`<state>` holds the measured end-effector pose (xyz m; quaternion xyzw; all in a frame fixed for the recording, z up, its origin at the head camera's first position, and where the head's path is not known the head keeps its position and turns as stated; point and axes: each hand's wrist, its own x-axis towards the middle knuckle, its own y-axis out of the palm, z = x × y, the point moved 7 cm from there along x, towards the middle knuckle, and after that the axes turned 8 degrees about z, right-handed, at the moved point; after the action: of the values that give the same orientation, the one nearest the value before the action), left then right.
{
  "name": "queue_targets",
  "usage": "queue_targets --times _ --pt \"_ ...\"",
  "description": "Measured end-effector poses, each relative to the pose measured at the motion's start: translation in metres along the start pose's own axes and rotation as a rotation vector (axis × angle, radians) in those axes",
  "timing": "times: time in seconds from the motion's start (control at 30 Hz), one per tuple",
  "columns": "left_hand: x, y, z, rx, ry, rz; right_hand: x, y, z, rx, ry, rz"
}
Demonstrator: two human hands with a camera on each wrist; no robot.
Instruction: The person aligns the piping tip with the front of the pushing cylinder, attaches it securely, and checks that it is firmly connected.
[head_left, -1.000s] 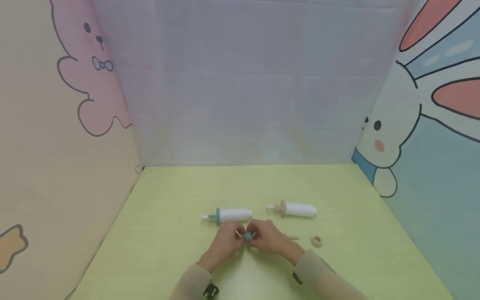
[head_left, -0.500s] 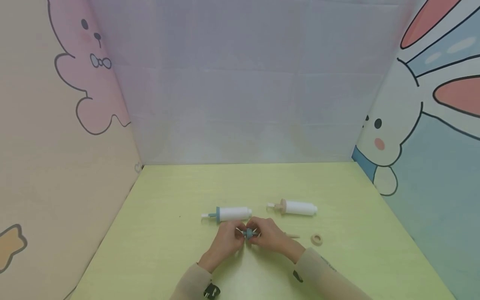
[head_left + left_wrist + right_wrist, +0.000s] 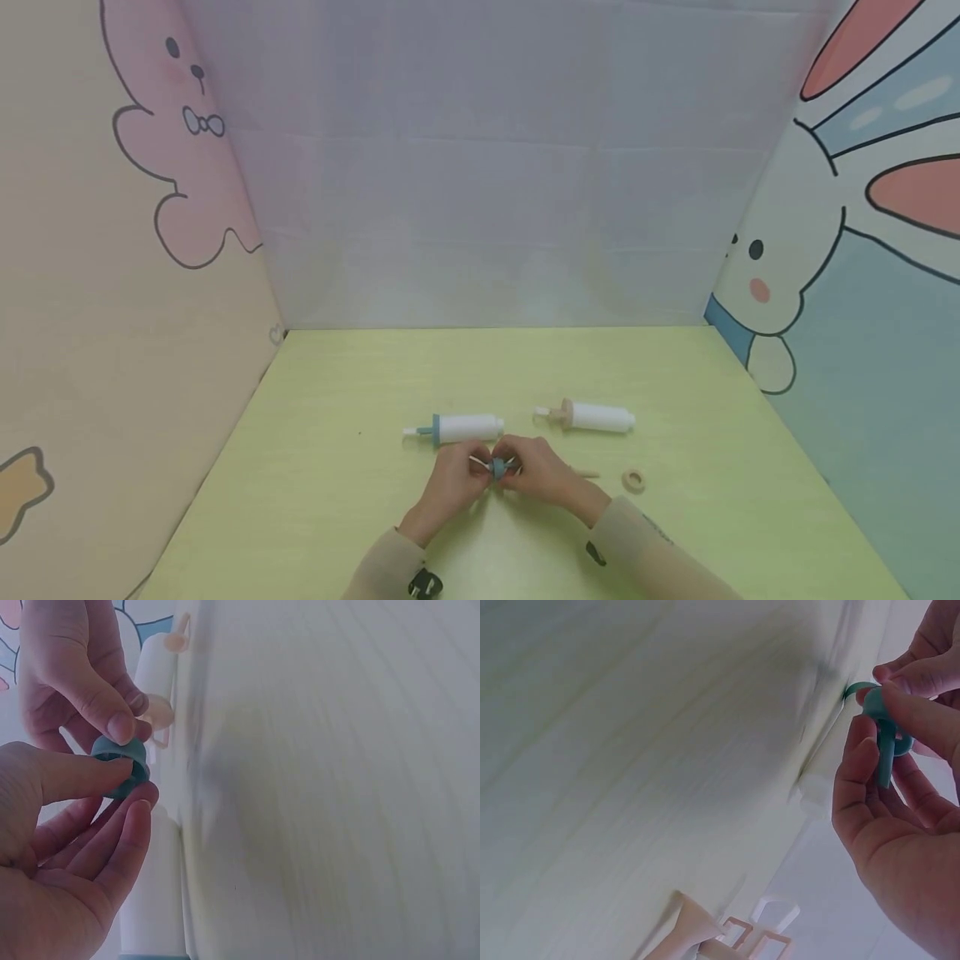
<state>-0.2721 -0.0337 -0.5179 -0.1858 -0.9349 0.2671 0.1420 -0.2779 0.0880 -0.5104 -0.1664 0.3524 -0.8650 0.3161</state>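
Observation:
A small teal ring-shaped cap [image 3: 498, 469] is held between both hands, low over the front middle of the table. My left hand [image 3: 459, 477] pinches its open end; in the left wrist view that thumb reaches into the hollow of the cap [image 3: 120, 748]. From the other side my right hand [image 3: 536, 471] grips it between thumb and fingers. The right wrist view shows a narrow teal stem [image 3: 886, 754] sticking out among the right fingers. Fingers cover part of the teal pieces. Just behind the left hand lies a white syringe-like tube [image 3: 468, 428] with a teal flange and plunger.
A second white tube [image 3: 600, 418] with a peach flange lies at the back right. Right of my right hand are a thin peach cone [image 3: 587, 474], partly hidden by the hand, and a peach ring [image 3: 633, 481]. Decorated walls bound the table [image 3: 315, 500] on three sides.
The hands stay in place and shift the teal piece slightly between their fingers; its tilt changes a little. The tubes, cone and ring have not moved.

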Motion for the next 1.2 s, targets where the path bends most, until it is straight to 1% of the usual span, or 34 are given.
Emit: queue_targets --times 0.1,0.2,0.37,0.5,0.7,0.77,0.83,1.0,1.07,1.2 --pt "-0.001 -0.0011 -0.0032 0.011 0.027 -0.017 0.0 0.0 0.0003 0.0 0.002 -0.002" --pt "-0.0014 -0.0015 -0.0047 0.028 0.036 -0.027 0.0001 -0.0001 0.0008 0.024 0.005 0.004" --pt "-0.0005 0.0001 -0.0022 0.046 0.0 -0.012 0.0005 0.0012 -0.0016 0.057 0.037 0.029" --pt "0.0001 0.0004 -0.0018 0.059 0.009 -0.01 -0.0001 0.0003 -0.0019 0.065 0.04 0.027" --pt "-0.0001 -0.0014 -0.0044 0.163 0.054 -0.041 -0.0006 -0.0017 0.0003 0.082 0.038 0.002" --pt "0.0004 -0.0015 -0.0051 0.181 0.068 -0.046 -0.0008 -0.0024 0.0006 0.083 0.034 -0.005" --pt "0.001 -0.0016 -0.005 0.176 0.073 -0.048 -0.0012 -0.0029 0.0007 0.087 0.035 -0.008" --pt "0.0021 -0.0006 0.0002 0.145 0.047 -0.049 -0.0019 -0.0039 0.0007 0.098 0.033 -0.013" --pt "0.0021 -0.0002 0.0014 0.141 0.049 -0.053 -0.0021 -0.0044 0.0015 0.098 0.025 -0.015" --pt "0.001 -0.0019 -0.001 0.127 0.104 -0.081 -0.0021 -0.0056 0.0037 0.09 0.016 -0.013"
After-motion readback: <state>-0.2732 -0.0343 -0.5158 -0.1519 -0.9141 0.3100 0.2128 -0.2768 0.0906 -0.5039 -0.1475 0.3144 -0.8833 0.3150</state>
